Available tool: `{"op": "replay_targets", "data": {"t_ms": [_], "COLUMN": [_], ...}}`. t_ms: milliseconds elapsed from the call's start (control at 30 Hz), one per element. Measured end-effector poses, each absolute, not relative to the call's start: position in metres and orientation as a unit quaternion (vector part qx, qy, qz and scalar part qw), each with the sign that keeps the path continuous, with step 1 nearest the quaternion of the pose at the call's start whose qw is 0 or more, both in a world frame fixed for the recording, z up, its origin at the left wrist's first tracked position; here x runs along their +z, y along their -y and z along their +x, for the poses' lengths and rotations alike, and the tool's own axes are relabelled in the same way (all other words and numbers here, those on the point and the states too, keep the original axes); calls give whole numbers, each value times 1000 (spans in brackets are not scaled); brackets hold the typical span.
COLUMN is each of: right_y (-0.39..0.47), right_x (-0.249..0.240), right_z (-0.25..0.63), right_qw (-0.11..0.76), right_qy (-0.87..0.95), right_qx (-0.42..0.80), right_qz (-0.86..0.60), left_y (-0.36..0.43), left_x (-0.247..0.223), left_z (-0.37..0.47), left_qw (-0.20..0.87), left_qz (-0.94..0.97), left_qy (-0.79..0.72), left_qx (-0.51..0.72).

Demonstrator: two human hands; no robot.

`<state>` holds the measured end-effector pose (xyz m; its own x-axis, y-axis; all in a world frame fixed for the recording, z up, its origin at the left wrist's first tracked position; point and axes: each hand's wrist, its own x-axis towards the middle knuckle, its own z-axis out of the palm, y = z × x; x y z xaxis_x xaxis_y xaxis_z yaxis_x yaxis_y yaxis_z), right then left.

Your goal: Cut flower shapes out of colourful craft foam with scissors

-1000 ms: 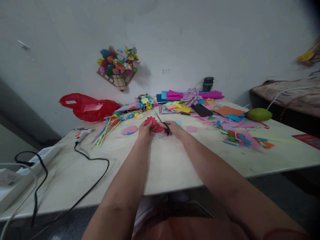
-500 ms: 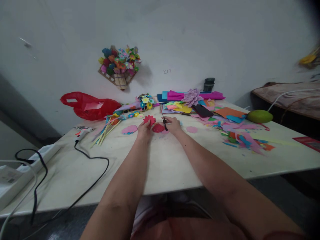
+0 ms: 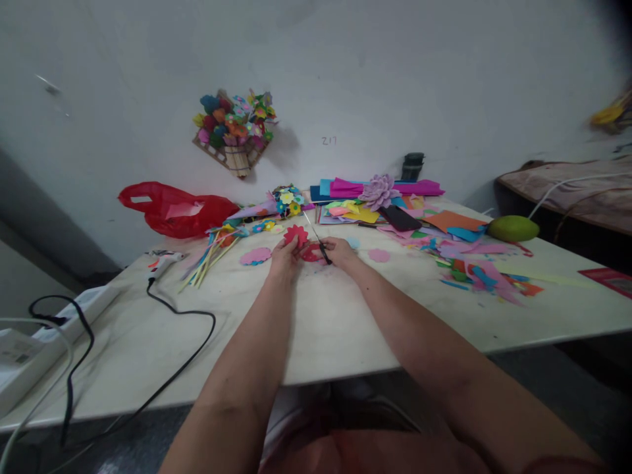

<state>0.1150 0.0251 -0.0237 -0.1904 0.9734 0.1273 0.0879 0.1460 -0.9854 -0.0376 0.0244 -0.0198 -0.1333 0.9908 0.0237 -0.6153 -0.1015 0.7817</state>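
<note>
My left hand (image 3: 285, 258) is closed on a red paper flower (image 3: 295, 236) with a notched edge. In my right hand (image 3: 340, 251) are black-handled scissors (image 3: 323, 251), their blades pointing up and to the left, just right of the red flower. Another red paper piece (image 3: 311, 252) lies on the table between my hands, partly hidden. Pink scalloped paper rounds lie on either side, one (image 3: 255, 256) left of my left hand and one (image 3: 379, 255) right of my right hand.
A red plastic bag (image 3: 178, 214), a glue gun (image 3: 165, 262) with a black cord and a white power strip (image 3: 74, 316) are at the left. Paper scraps (image 3: 486, 276), a dark phone (image 3: 399, 218) and a green fruit (image 3: 513, 229) lie right. Stacked coloured sheets (image 3: 345, 189) stand near the wall.
The scissors have turned, so their blades now point up-left and show longer. The red flower in my left hand has turned slightly.
</note>
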Motion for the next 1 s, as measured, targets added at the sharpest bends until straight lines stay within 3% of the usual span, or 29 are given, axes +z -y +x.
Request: {"op": "replay_targets", "data": {"t_ms": [433, 1000], "right_y": [-7, -2], "right_x": [-10, -9], "right_z": [114, 108], "right_qw": [420, 436], "right_qy": [605, 594], "right_qx": [506, 524], "right_qz": [-450, -428], "left_y": [-27, -27], "left_x": [-20, -17], "left_z": [-36, -31], "left_qw": [579, 591], "left_qz": [295, 269], "left_qy": [-341, -318], "left_qx": [679, 691]}}
